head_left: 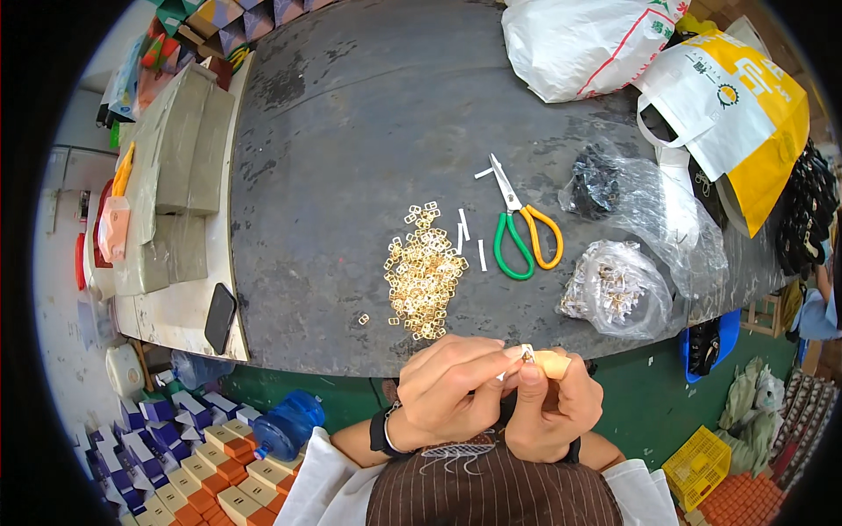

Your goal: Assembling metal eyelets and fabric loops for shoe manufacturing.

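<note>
A small white piece (527,352), apparently partly gold, is pinched in the fingertip grip of the left hand (452,386) and right hand (557,408), to the near right of the gold buckle pile (426,285). Right of that pile, scissors (510,202) lie on the tabletop (324,193).

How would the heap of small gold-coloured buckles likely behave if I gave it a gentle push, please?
The heap would probably spread rather than shift as one, since its pieces look loose and one stray buckle lies apart. Each piece is likely light, being a small open frame, and probably stiff, judging by its metallic shine.
</note>
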Demonstrator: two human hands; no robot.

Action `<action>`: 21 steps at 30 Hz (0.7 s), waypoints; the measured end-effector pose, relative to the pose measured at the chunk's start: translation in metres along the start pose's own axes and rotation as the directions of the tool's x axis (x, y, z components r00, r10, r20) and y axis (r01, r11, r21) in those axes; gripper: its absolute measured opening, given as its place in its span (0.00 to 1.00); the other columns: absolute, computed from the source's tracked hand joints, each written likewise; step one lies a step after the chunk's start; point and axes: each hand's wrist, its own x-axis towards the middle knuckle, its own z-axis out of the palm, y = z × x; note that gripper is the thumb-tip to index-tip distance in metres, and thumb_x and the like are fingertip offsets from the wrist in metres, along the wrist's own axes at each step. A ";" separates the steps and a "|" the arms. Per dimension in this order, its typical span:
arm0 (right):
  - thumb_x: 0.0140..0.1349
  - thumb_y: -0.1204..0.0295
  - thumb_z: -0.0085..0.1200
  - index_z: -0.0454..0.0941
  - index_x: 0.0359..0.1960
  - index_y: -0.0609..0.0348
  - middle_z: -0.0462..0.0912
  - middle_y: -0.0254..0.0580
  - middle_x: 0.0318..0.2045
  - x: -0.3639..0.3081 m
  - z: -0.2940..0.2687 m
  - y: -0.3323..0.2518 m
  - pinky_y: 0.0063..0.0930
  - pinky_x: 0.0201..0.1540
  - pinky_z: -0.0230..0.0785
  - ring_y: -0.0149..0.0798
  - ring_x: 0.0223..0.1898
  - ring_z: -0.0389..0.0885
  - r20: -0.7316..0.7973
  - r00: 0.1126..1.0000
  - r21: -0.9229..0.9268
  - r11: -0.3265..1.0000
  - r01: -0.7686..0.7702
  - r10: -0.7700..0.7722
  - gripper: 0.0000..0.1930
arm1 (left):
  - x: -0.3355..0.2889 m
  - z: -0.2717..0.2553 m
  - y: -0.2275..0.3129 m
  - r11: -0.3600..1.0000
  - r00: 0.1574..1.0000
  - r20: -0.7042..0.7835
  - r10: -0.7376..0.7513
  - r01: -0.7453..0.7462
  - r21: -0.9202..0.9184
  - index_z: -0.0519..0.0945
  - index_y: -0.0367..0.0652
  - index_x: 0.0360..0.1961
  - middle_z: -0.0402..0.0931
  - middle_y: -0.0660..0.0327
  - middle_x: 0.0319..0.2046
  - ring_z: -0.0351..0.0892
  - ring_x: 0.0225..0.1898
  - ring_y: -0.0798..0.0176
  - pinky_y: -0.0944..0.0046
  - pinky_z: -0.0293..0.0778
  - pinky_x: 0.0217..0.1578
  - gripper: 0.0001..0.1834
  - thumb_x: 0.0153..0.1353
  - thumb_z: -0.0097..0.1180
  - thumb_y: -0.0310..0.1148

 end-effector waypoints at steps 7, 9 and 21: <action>0.59 0.75 0.55 0.74 0.26 0.69 0.80 0.43 0.19 0.005 -0.004 -0.011 0.19 0.17 0.64 0.28 0.16 0.76 -0.003 0.990 0.080 0.987 -0.140 0.140 0.08 | -0.002 -0.001 -0.001 0.998 0.996 0.082 0.034 -0.030 -0.052 0.80 0.37 0.31 0.80 0.55 0.25 0.81 0.24 0.58 0.66 0.76 0.24 0.06 0.50 0.62 0.23; 0.60 0.75 0.54 0.74 0.27 0.69 0.80 0.42 0.18 0.009 -0.004 -0.010 0.18 0.18 0.65 0.27 0.16 0.76 -0.011 0.990 0.115 0.984 -0.137 0.139 0.08 | 0.002 -0.002 -0.003 0.996 0.992 0.116 0.044 -0.034 -0.081 0.80 0.36 0.31 0.80 0.56 0.24 0.81 0.25 0.59 0.66 0.76 0.25 0.08 0.50 0.64 0.26; 0.58 0.76 0.57 0.76 0.25 0.68 0.78 0.39 0.17 0.059 -0.040 0.006 0.18 0.19 0.65 0.27 0.16 0.76 0.539 0.817 0.063 0.957 -0.285 0.208 0.07 | 0.027 -0.016 -0.015 0.577 0.663 0.580 -0.473 0.731 -0.365 0.83 0.35 0.37 0.79 0.61 0.31 0.77 0.30 0.73 0.76 0.73 0.30 0.07 0.56 0.61 0.24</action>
